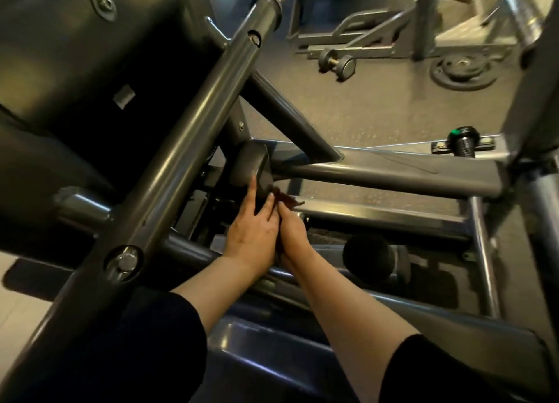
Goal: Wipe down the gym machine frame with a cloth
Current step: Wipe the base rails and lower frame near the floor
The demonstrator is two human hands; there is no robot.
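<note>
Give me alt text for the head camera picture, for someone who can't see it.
Two hands, the left hand and right hand, reach together into a grey gym machine frame, holding a dark red cloth by a round black joint cover. A dumbbell lies on the floor beyond.

Both hands (269, 233) hold a dark red cloth (287, 201) beside the frame (378, 172).
</note>
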